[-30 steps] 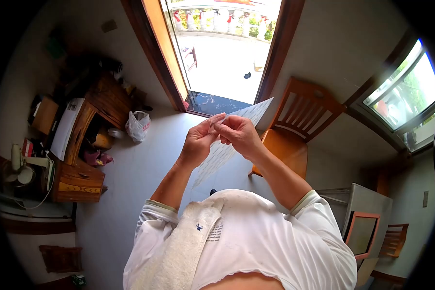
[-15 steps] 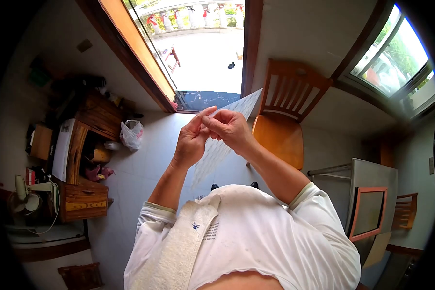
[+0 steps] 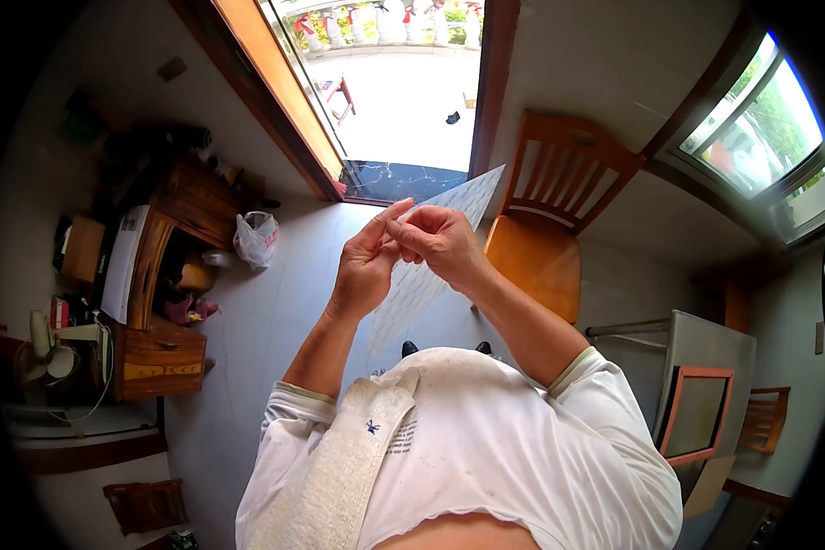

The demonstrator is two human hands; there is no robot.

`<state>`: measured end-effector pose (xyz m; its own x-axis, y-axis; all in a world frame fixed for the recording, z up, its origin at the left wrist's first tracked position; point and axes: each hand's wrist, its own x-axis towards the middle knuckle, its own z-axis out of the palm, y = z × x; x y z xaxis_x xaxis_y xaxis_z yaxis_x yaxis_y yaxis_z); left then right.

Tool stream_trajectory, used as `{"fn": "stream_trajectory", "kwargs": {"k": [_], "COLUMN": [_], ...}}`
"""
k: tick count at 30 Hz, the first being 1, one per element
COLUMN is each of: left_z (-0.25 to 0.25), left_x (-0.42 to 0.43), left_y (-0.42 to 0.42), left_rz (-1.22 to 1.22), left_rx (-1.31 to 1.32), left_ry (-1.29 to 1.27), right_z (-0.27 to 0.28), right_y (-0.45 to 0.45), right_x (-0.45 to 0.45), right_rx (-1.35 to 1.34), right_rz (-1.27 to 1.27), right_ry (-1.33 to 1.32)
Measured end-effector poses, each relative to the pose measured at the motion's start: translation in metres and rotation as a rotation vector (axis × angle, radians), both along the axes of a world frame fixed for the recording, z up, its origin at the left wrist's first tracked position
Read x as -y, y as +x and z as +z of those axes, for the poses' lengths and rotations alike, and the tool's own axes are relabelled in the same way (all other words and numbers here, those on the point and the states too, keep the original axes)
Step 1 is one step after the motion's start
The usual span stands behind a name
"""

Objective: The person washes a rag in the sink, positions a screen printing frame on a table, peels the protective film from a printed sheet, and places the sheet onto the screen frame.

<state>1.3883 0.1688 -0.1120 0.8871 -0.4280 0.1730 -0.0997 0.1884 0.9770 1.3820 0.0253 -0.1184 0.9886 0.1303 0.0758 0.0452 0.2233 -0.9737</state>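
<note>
Your left hand [image 3: 362,272] and right hand [image 3: 438,242] meet at the fingertips; both forearms extend forward, converging, elbows apart.

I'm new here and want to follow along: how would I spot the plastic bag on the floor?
Find the reddish-brown wooden door frame straight ahead. To its left stands a brown wooden cabinet with striped grain; on the pale floor between them sits a crumpled white plastic bag. Its white colour and red print set it apart from the crumpled purple bundle by the cabinet.
</note>
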Motion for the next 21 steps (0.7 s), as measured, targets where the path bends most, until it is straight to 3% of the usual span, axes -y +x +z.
{"fn": "stream_trajectory", "kwargs": {"k": [21], "left_z": [0.005], "left_x": [-0.013], "left_y": [0.005], "left_rz": [0.056], "left_rx": [-0.01], "left_ry": [-0.004], "right_z": [0.002], "right_y": [0.01], "right_x": [-0.011], "right_rx": [-0.003], "right_rz": [0.095], "right_ry": [0.097]}}
